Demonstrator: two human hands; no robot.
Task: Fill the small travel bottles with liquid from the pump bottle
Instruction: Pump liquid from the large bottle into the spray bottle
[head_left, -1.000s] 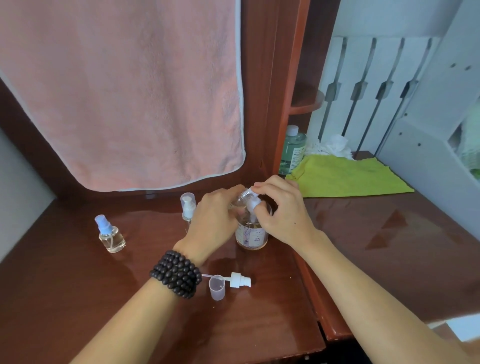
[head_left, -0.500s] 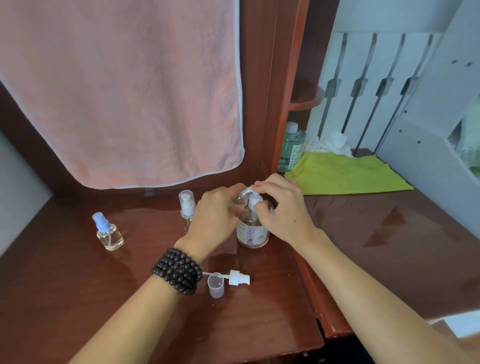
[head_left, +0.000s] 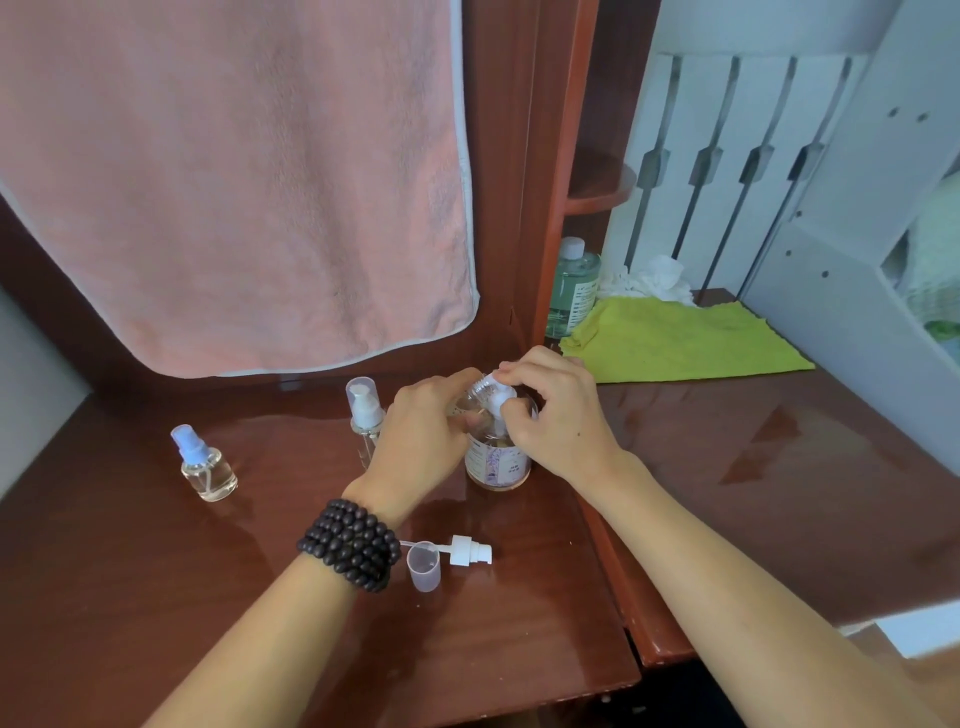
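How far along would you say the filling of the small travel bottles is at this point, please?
Done: the blue-capped bottle stands closed with clear liquid inside.

In hand: the left hand holds an uncapped small bottle tilted at the pump bottle, whose nozzle the right hand is on.

Left: refitting the loose pump top and cap; the white-pump bottle's level can't be judged.

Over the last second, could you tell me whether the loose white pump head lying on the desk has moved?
No. The loose pump head lies in the same spot beside the small plastic cup, near the desk's front right edge.
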